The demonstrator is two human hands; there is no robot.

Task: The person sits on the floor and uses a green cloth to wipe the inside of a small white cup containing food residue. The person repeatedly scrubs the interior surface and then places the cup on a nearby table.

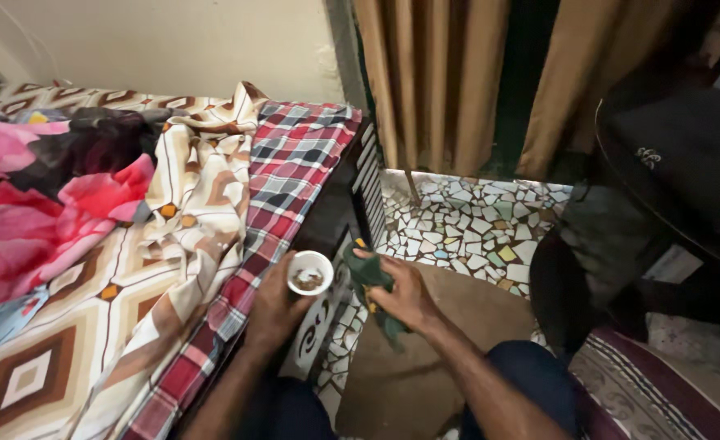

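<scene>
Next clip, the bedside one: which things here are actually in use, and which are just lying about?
In use:
- small white cup, held by the left hand
- dark green cloth, held in the right hand
- dark bed frame, which the cloth is pressed to

Lying about:
- plaid sheet
- pink blanket
- curtain
- black bag
- mosaic floor

White cup (pixel 309 272) upright; green cloth (pixel 374 287) crumpled
</scene>
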